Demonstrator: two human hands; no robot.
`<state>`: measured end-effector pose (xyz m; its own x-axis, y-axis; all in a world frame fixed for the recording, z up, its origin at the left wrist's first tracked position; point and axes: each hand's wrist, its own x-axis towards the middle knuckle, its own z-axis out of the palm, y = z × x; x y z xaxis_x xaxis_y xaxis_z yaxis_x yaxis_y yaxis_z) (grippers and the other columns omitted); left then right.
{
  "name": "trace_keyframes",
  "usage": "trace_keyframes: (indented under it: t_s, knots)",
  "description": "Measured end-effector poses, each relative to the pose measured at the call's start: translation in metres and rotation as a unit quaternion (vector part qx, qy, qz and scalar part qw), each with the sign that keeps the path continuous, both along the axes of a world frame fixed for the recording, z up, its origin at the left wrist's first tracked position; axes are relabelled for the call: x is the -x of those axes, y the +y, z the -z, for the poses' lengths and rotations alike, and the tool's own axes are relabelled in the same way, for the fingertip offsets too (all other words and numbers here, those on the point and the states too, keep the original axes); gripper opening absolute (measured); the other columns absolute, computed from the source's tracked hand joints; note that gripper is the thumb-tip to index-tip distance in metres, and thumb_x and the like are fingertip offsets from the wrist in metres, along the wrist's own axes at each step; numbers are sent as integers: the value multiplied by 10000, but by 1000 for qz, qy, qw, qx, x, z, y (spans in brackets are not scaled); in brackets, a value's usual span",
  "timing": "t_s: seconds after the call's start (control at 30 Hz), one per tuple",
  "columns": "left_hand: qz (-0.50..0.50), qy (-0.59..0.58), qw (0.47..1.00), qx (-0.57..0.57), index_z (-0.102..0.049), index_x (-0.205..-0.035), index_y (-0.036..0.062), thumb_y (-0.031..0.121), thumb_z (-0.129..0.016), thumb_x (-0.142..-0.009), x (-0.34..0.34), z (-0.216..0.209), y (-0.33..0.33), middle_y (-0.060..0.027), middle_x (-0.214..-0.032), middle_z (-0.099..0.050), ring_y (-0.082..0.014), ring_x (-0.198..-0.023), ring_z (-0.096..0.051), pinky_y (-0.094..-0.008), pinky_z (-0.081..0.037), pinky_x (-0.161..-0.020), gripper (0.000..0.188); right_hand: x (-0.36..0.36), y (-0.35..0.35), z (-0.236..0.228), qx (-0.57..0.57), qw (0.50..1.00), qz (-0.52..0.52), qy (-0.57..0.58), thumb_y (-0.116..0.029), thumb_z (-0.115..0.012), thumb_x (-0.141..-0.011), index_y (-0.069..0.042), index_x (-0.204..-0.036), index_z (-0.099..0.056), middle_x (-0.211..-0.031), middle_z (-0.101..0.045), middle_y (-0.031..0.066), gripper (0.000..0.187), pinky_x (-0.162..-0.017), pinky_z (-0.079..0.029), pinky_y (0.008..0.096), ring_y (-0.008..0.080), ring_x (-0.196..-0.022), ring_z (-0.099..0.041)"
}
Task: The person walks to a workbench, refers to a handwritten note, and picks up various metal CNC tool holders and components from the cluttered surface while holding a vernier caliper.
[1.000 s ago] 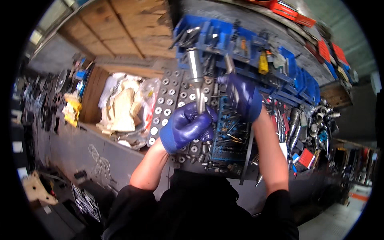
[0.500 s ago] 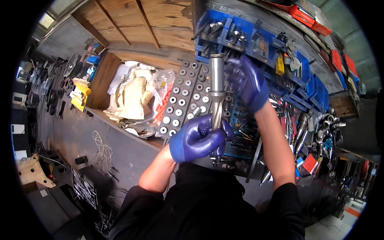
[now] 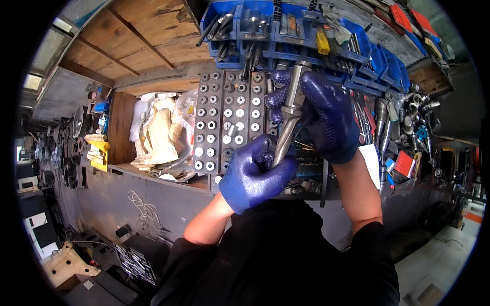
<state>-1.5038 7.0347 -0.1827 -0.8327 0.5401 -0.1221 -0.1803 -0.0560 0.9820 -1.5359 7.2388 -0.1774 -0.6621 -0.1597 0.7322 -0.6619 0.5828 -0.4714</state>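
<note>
A steel fluted cutter [image 3: 294, 94] with a smooth round shank and a collar is held up in front of me, tilted with its shank end leaning right. My left hand [image 3: 258, 176], in a purple-blue coated glove, is closed around the spiral-fluted lower part, so the cutter's tip is hidden. Around the shank, above the collar, my right hand [image 3: 332, 120] is wrapped in a matching glove, fingers passing behind it and thumb alongside. Just left of the cutter and beneath it, a dark rack [image 3: 220, 122] carries rows of round collets.
Blue bins [image 3: 258, 30] with cutters and metal parts line the back. To the left, a wooden box [image 3: 120, 122] holds crumpled paper and plastic. Tool holders [image 3: 382, 117] and loose metal parts crowd the right. A white cable [image 3: 144, 209] lies at lower left.
My right hand has come in from beside the cutter and closed around its shank. The cutter now tilts right instead of standing upright. The whole view has shifted.
</note>
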Motion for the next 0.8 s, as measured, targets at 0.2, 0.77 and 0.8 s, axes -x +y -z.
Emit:
trace_keyframes:
  t_s: [0.2,0.77,0.8]
  knots:
    - [45,-77,994,-60,-626,-1043,11,78,-651,-902,-8,0,4,49,-763,-550,-12,-666,-472,-207,-386,-577,159,-12,-1,-16,28,999,-3,-42,-32,-553,-933,-60,-1235,-632,-1142,-662,181,314,-851,-542,375,303,-1003,-673]
    - [67,-151,983,-75,-623,-1035,-13,152,-546,-985,0,2,1,-17,-661,-590,-82,-500,-511,-244,-391,-466,189,-22,-5,21,80,986,-14,-147,-47,-579,-950,-43,-1264,-590,-1045,-667,137,314,-736,-562,335,205,-888,-670]
    - [52,-170,982,-64,-625,-1027,-8,159,-552,-985,3,6,2,-17,-658,-590,-81,-500,-512,-241,-390,-463,187,-19,-4,25,41,991,-21,-129,-37,-591,-936,-65,-1274,-586,-1058,-661,155,339,-726,-566,332,227,-880,-678]
